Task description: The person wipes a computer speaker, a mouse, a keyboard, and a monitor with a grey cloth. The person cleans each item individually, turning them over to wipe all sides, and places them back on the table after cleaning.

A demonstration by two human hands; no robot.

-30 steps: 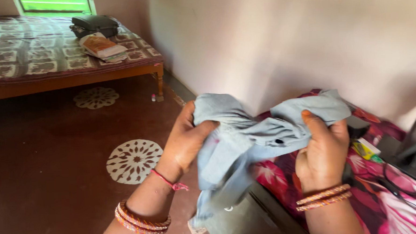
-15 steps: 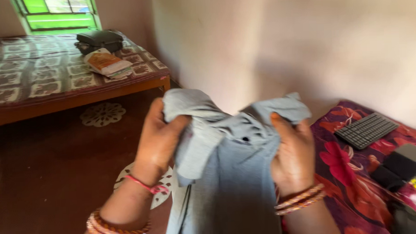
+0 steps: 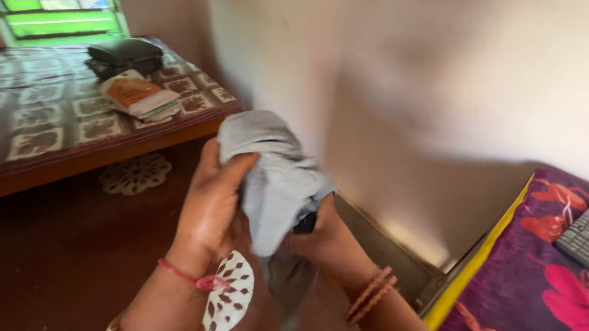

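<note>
Grey cloth (image 3: 275,179) bunching between gripping fingers (image 3: 232,171) of left hand (image 3: 210,212), right hand (image 3: 321,234) clutching from beneath, held above red floor (image 3: 60,262). Possibly slipping loose, tail dangling unsupported, brushing floor beside bed (image 3: 524,281).

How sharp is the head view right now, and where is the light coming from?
Head view: motion blur smears the wall and the grey cloth; both hands, left and right, are soft-edged. Daylight enters from the green window at top left, and the bed there is brightest. A broad shadow crosses the wall; the floor is dim.
</note>
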